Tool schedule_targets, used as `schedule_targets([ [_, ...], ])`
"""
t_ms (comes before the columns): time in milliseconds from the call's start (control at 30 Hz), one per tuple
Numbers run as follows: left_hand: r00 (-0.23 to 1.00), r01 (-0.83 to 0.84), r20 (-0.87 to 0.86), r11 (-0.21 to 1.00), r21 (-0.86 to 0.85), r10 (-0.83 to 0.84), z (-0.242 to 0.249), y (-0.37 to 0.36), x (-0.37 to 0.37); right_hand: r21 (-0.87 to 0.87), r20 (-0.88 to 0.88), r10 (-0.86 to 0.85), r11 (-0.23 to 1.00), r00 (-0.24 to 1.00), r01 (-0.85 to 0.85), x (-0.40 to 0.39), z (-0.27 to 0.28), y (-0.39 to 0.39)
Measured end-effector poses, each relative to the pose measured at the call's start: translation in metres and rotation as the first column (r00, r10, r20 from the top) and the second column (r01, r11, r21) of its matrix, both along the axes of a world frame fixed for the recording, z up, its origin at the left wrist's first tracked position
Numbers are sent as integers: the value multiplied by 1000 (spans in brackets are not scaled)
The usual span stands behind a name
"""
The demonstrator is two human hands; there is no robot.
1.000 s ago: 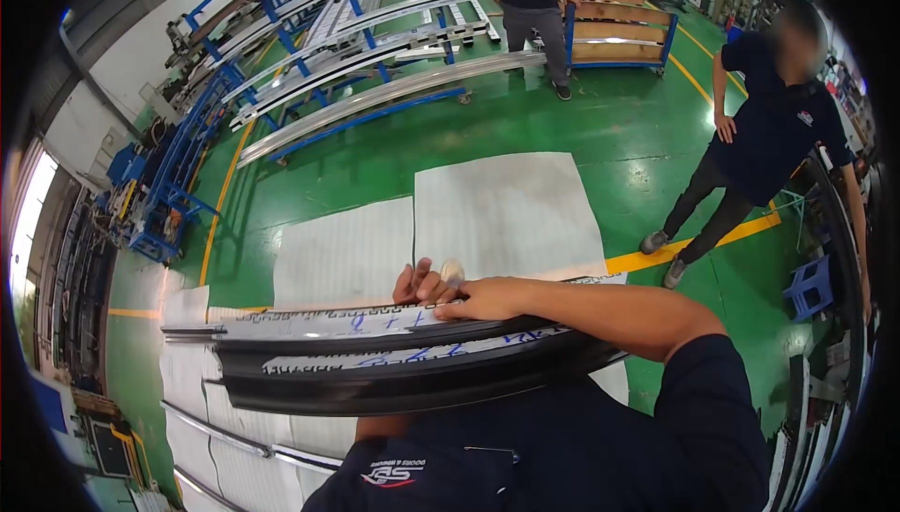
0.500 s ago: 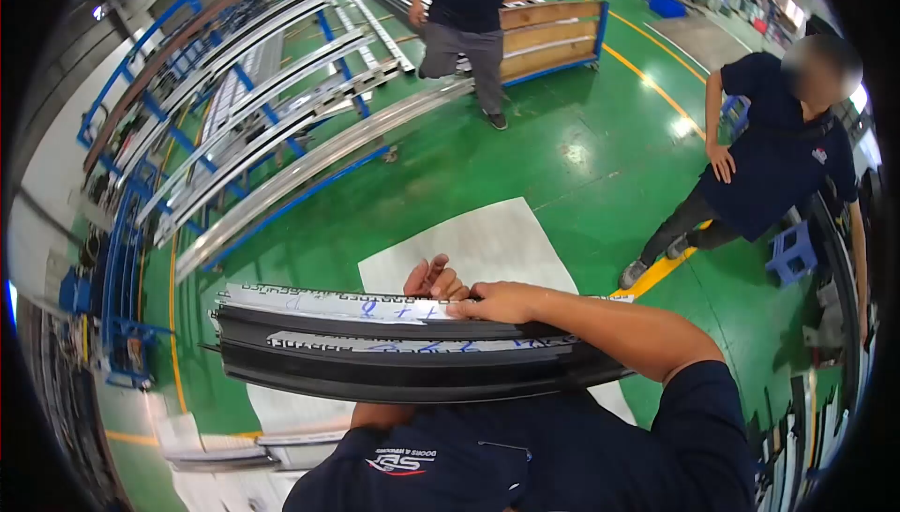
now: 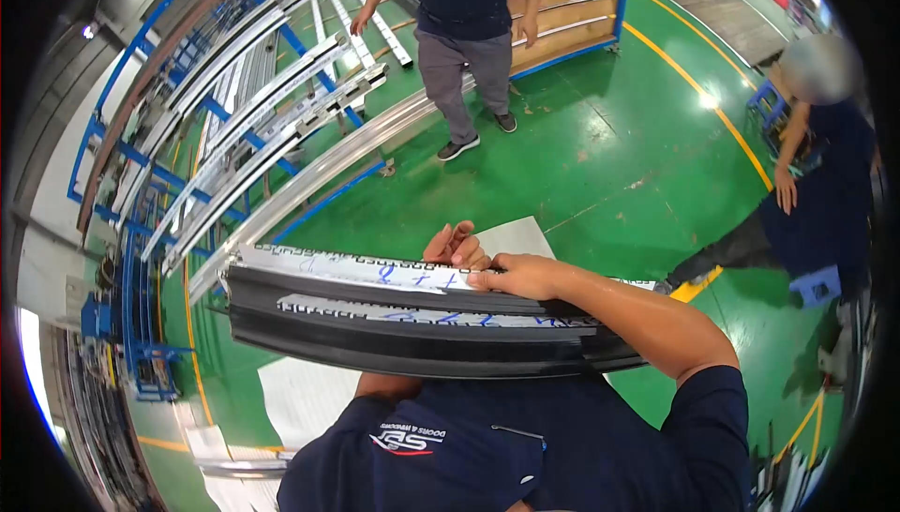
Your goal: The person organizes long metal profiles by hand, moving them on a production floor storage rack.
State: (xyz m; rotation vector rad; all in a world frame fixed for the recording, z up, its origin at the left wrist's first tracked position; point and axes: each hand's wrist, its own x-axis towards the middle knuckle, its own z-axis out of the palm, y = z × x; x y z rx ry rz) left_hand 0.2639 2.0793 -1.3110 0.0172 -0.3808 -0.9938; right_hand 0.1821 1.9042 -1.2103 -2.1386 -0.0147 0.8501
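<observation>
A bundle of long black profiles (image 3: 403,348) lies across my front at chest height, with white printed film bearing blue handwritten marks on its upper faces. My right hand (image 3: 525,276) grips the far edge from above, its thumb on the white film. From underneath comes my left arm, mostly hidden by the bundle. Curled fingers of my left hand (image 3: 457,245) show beyond the far edge, close beside my right fingertips, and the palm is hidden.
Ahead left stands a blue rack (image 3: 216,107) with long metal profiles. One person (image 3: 464,6) stands beside it, near a wooden-sided crate (image 3: 562,20). Another person (image 3: 825,174) is at the right by a blue stool (image 3: 816,287). White sheets (image 3: 309,399) lie on the green floor.
The bundle and both hands appear slightly higher in view, with the grip unchanged. The person ahead has stepped closer and shows both feet. The person at the right appears farther right, leaning.
</observation>
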Motion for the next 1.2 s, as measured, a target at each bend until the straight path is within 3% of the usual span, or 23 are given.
schedule_targets([
  [300,990,-126,50,988,-90,131,-11,-90,37,-21,2,190,982,982,-190,57,30,-99],
  [433,985,-144,75,982,-124,154,-13,-124,52,-47,-7,235,971,972,-235,75,15,-128],
  [533,980,-164,90,978,-128,176,-12,-158,61,-36,-7,182,983,983,-182,80,11,-161],
  [600,995,-71,63,992,-108,78,-14,-186,62,-6,-22,80,997,997,-80,72,11,-185],
  [667,991,-108,64,983,-146,118,-15,-219,55,-67,-31,128,989,991,-129,67,10,-218],
  [800,999,-4,-47,999,-52,1,-13,-285,34,-68,-31,6,998,1000,-8,40,30,-273],
  [867,997,62,-30,995,-84,-65,11,-316,40,-77,-41,-90,993,995,87,30,38,-290],
  [1000,993,112,-17,993,-37,-113,19,-303,51,-159,-7,-190,969,982,187,29,55,-271],
  [1067,991,133,-5,991,-10,-133,26,-352,70,-103,-27,-182,979,983,178,44,58,-327],
  [1133,993,117,-8,991,66,-116,54,-449,82,27,18,-212,977,977,212,55,72,-431],
  [1200,983,155,88,986,60,-160,62,-533,111,11,-9,-180,984,984,180,78,68,-519],
])
